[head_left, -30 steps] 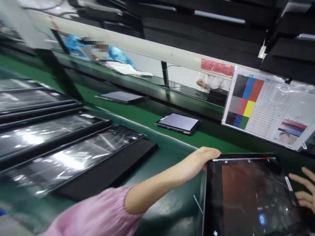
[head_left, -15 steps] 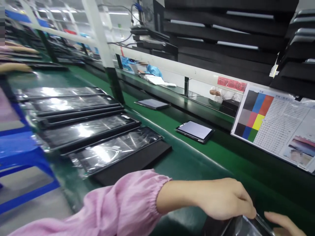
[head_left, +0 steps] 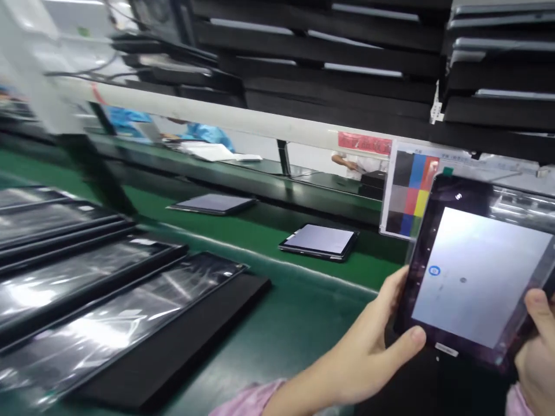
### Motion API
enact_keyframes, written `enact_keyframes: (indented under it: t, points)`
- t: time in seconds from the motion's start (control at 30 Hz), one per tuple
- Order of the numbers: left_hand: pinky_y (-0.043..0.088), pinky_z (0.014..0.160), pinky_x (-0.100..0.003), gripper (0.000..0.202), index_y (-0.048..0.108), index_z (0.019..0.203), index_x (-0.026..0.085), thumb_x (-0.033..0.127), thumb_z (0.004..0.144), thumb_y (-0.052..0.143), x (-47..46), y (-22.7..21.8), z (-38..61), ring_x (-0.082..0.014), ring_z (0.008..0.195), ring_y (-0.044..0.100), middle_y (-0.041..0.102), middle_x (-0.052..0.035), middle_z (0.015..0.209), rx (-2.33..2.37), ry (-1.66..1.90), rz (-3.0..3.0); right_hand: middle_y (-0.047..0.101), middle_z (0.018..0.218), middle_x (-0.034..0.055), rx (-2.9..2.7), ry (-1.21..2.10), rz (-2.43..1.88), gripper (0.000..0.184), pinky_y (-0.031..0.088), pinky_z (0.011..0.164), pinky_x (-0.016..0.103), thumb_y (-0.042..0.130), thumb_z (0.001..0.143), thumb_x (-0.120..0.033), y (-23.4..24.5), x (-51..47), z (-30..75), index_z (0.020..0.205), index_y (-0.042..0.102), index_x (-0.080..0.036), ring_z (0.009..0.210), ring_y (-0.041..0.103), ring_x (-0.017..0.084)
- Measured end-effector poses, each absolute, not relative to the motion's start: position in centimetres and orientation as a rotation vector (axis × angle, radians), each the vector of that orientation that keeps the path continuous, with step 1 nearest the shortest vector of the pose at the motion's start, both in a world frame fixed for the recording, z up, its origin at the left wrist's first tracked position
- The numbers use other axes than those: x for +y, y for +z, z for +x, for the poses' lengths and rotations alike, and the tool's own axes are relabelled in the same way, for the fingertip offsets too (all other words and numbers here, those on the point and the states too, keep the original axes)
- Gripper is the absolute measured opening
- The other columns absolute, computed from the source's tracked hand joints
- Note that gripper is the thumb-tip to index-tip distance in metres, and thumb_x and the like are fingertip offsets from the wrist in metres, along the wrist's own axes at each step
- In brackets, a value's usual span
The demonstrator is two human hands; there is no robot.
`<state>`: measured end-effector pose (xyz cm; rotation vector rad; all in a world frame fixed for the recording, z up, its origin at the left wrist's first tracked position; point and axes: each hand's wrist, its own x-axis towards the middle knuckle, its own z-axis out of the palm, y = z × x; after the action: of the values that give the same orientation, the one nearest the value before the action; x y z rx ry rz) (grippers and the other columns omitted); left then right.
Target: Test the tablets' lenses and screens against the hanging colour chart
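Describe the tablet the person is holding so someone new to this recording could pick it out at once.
At the right of the green belt stands a colour chart. Partly covering it from view is the tablet, gripped between the left hand and right hand. Unlike the flat tablet lying on the belt, it is raised, its pale screen facing the camera.

We can't read any words here. The red sign [head_left: 365,143] on the white bar [head_left: 217,112] has writing, but it is too blurry. The color chart [head_left: 411,190] has tiny print. The white tag [head_left: 437,104] and the little strip [head_left: 446,349] on the tablet [head_left: 477,271] are too small to read.
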<state>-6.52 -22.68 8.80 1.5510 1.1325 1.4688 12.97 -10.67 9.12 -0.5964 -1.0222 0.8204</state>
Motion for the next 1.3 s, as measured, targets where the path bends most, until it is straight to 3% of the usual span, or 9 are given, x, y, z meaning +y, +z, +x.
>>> enact_keyframes:
  t: [0.07, 0.2, 0.4, 0.53, 0.77, 1.13, 1.3]
  points:
    - [0.045, 0.112, -0.041, 0.075, 0.029, 0.158, 0.027, 0.047, 0.096, 0.067, -22.8, 8.7, -5.8, -0.0310, 0.134, 0.054, 0.056, -0.0141, 0.147, 1.248, 1.568, 1.575, 0.074, 0.117, 0.0085, -1.027, 0.824, -0.519, 0.065, 0.051, 0.103, 0.052, 0.079, 0.084, -0.039, 9.2, -11.4, 11.5, 0.144, 0.061, -0.024, 0.117, 0.066, 0.036]
    - [0.054, 0.095, -0.037, 0.068, 0.035, 0.148, 0.027, 0.037, 0.091, 0.071, -22.6, 8.7, -5.9, -0.0296, 0.115, 0.064, 0.064, -0.0107, 0.129, 1.379, 1.678, 1.595, 0.074, 0.118, 0.0120, -1.057, 0.936, -0.499, 0.054, 0.055, 0.097, 0.051, 0.067, 0.093, -0.045, 8.3, -12.8, 10.3, 0.142, 0.063, -0.022, 0.111, 0.070, 0.035]
    - [0.052, 0.081, -0.032, 0.031, 0.052, 0.123, 0.028, 0.041, 0.097, 0.062, -23.7, 9.1, -6.6, -0.0226, 0.093, 0.064, 0.065, -0.0044, 0.104, 1.465, 1.697, 1.569, 0.071, 0.129, 0.0106, -1.051, 1.072, -0.618, 0.057, 0.057, 0.099, 0.050, 0.062, 0.095, -0.057, 7.0, -13.2, 10.2, 0.141, 0.064, -0.022, 0.121, 0.066, 0.036]
    - [0.051, 0.079, -0.030, 0.028, 0.054, 0.119, 0.027, 0.045, 0.099, 0.060, -23.9, 9.2, -6.8, -0.0209, 0.089, 0.064, 0.068, -0.0025, 0.101, 1.491, 1.733, 1.518, 0.071, 0.130, 0.0083, -1.016, 1.108, -0.645, 0.050, 0.057, 0.101, 0.046, 0.071, 0.092, -0.052, 6.2, -13.0, 10.1, 0.134, 0.070, -0.024, 0.126, 0.064, 0.034]
    - [0.052, 0.078, -0.027, 0.021, 0.056, 0.120, 0.025, 0.040, 0.105, 0.054, -23.8, 8.9, -6.7, -0.0173, 0.085, 0.064, 0.067, -0.0015, 0.102, 1.466, 1.791, 1.552, 0.075, 0.121, 0.0074, -1.023, 1.016, -0.634, 0.039, 0.055, 0.105, 0.047, 0.068, 0.096, -0.047, 5.8, -13.4, 10.0, 0.124, 0.075, -0.021, 0.118, 0.069, 0.031]
    - [0.054, 0.081, -0.026, 0.019, 0.058, 0.121, 0.027, 0.037, 0.106, 0.052, -24.0, 9.0, -6.4, -0.0173, 0.091, 0.065, 0.069, -0.0014, 0.108, 1.442, 1.837, 1.554, 0.074, 0.121, 0.0106, -1.119, 1.105, -0.496, 0.052, 0.061, 0.092, 0.049, 0.056, 0.103, -0.043, 7.3, -14.2, 9.8, 0.151, 0.054, -0.023, 0.118, 0.069, 0.033]
    - [0.051, 0.070, -0.023, 0.015, 0.059, 0.113, 0.025, 0.037, 0.106, 0.052, -23.7, 9.2, -6.2, -0.0149, 0.078, 0.063, 0.069, 0.0007, 0.095, 1.562, 1.837, 1.502, 0.076, 0.117, 0.0106, -1.142, 1.098, -0.470, 0.053, 0.061, 0.092, 0.051, 0.055, 0.103, -0.044, 7.2, -14.1, 9.8, 0.152, 0.054, -0.023, 0.104, 0.074, 0.032]
